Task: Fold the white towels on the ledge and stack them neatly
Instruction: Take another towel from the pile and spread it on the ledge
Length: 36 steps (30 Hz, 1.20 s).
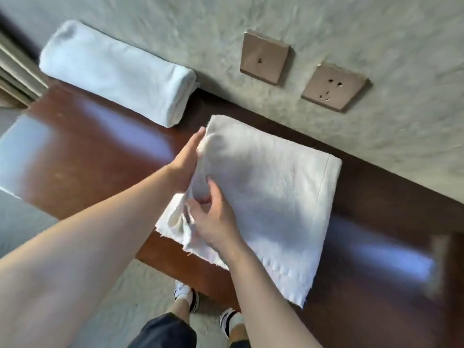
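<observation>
We see one folded towel (118,74) lying finished on the ledge (100,136), while our right hand (213,219) pinches and our flat, open left hand (187,159) steadies a half-folded second towel (271,197), unstacked.

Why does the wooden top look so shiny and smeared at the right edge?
Head view: window-like glare streaks the glossy ledge; motion blur smears its right edge; the right hand casts a shadow on the towel; wide-angle lens tilts the wall.

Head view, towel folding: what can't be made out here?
- Left hand fingertips: tucked under the flat white terry towel, so its grip is unclear.
- Far-right dark wooden ledge: motion-blurred.
- Rolled white towel: layer count indistinct, blurred.
- Right hand pinches the frayed edge.
</observation>
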Available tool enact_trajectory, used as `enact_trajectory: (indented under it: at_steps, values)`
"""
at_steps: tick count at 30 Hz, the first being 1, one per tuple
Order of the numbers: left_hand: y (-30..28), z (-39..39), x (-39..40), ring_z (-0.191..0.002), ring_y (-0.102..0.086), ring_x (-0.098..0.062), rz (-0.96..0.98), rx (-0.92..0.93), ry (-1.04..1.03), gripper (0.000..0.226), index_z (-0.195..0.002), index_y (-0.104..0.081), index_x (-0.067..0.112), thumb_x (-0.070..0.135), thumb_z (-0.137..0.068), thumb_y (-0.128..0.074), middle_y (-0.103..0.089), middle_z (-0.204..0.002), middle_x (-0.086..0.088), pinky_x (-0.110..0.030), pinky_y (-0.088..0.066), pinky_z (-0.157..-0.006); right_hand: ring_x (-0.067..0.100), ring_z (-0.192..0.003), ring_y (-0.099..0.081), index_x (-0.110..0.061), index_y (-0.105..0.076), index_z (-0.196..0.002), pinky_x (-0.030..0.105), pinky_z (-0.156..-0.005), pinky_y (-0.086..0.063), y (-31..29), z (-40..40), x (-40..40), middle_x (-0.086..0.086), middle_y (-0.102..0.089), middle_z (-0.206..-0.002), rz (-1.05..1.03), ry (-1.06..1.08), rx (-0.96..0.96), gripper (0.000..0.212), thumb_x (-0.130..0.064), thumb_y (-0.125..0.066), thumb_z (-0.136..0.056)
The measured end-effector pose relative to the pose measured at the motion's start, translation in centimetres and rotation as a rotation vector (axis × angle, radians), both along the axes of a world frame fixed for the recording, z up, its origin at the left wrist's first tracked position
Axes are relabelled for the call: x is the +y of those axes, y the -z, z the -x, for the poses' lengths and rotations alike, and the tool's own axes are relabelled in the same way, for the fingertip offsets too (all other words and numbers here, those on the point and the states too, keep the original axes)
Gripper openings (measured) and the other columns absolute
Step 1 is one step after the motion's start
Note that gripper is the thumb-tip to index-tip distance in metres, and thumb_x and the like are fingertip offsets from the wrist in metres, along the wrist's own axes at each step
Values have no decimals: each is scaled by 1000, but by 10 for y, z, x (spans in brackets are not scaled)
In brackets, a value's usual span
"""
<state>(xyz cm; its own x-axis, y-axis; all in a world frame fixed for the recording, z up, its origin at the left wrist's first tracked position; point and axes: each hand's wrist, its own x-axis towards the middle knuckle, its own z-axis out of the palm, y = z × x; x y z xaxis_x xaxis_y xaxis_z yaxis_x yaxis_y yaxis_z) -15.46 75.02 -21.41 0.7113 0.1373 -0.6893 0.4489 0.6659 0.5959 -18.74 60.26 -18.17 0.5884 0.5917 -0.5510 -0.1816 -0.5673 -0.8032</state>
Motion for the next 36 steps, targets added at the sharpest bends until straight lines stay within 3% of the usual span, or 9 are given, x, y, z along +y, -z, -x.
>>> enact_trajectory:
  at_steps: [5, 8, 10, 12, 16, 20, 25, 30, 36]
  values:
    - [27, -14, 37, -110, -64, -18, -387, 124, 106, 81, -121, -70, 20, 74, -61, -78, -69, -119, 3, -38, -47, -105, -2, -98, -58, -37, -35, -151, 6, -83, -45, 25, 17, 12, -25, -57, -110, 53, 8, 52, 55, -35, -54, -99]
    - [33, -28, 44, -89, -59, -15, -536, 97, 175, 75, -108, -66, 11, 71, -64, -75, -61, -99, 2, -32, -46, -81, 11, -96, -66, -41, -44, -145, 40, -96, -55, 30, 9, 11, -16, -64, -101, 59, 83, 51, 56, -43, -54, -91]
    - [38, -39, 47, -83, -66, -17, -599, 51, 188, 67, -107, -64, 12, 62, -67, -81, -67, -96, -2, -33, -53, -74, 8, -92, -64, -39, -51, -141, 36, -93, -53, 32, 6, 12, -12, -65, -98, 80, 60, -28, 49, -38, -54, -93]
    - [41, -50, 50, -85, -72, -19, -706, 11, 201, 48, -112, -65, 19, 44, -75, -83, -72, -101, -3, -32, -59, -73, 7, -97, -56, -35, -57, -137, 27, -93, -46, 31, 3, 10, -11, -62, -104, 137, 9, -370, 41, -31, -51, -97]
    - [40, -62, 58, -86, -70, -15, -813, -162, 220, 28, -104, -66, 35, 31, -79, -76, -72, -93, 4, -35, -60, -78, 24, -141, -40, -34, -53, -143, 48, -113, -34, 50, 6, 1, 2, -48, -148, 302, -157, -929, 51, -45, -54, -93]
    - [49, -64, 64, -79, -66, -12, -910, -70, 207, 24, -101, -69, 28, 33, -80, -80, -71, -90, 7, -30, -56, -74, 30, -156, -2, -33, -25, -159, 60, -123, -9, 67, 25, 4, 5, -10, -169, 440, -342, -889, 75, -63, -46, -93]
    - [49, -68, 67, -76, -67, -12, -931, -124, 145, 17, -88, -69, 32, 38, -77, -80, -72, -81, 8, -34, -55, -70, 32, -155, 9, -39, -7, -160, 63, -122, -4, 71, 34, 12, -1, 2, -170, 508, -391, -902, 76, -67, -36, -96]
    - [50, -53, 74, -96, -63, -13, -780, 9, 71, 62, -126, -59, 16, 50, -80, -80, -64, -107, 2, -25, -53, -83, 23, -155, 15, -39, -9, -160, 57, -124, 6, 65, 28, 16, -4, 6, -169, 445, -355, -787, 68, -64, -28, -100]
    - [29, 57, 35, -121, -55, -30, -1528, -173, 290, 50, -131, -58, 14, 45, -92, -61, -58, -133, -7, -43, -42, -103, 24, -156, -9, -26, -39, -154, 51, -126, -7, 59, -10, -30, -2, -14, -167, 414, -20, -807, 52, -34, -39, -102]
